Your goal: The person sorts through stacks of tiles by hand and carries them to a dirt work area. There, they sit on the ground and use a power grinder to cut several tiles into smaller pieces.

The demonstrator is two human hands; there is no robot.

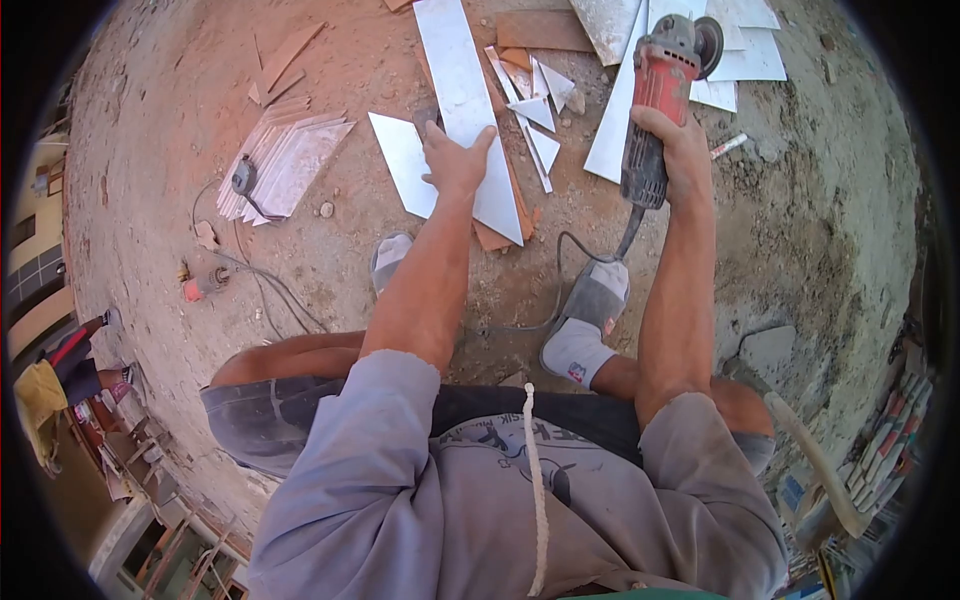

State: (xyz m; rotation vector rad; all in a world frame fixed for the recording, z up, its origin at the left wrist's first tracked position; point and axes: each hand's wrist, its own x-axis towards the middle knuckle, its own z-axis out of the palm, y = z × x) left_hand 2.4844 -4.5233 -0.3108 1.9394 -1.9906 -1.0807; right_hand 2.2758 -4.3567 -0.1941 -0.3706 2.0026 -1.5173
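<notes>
My right hand point(688, 155) is wrapped around the body of a red and black angle grinder point(664, 84), whose disc point(709, 48) points away at the upper right. Its cord runs down past my foot. My left hand point(458, 162) grips a long white tile strip point(452, 60), thumb on the right side and fingers over the left edge. The strip's near end is cut to a slanted point. Beneath it lie brownish-orange tile pieces point(494, 238), and a white cut tile piece point(402, 165) sits just to the left.
White triangular offcuts point(537, 111) lie between my hands, with larger white tiles point(607, 135) under the grinder's side. Stacked tile pieces point(290, 160) with a dark round tool point(244, 178) rest at left. A red plug connector point(206, 284) and a wooden-handled tool point(815, 455) flank me.
</notes>
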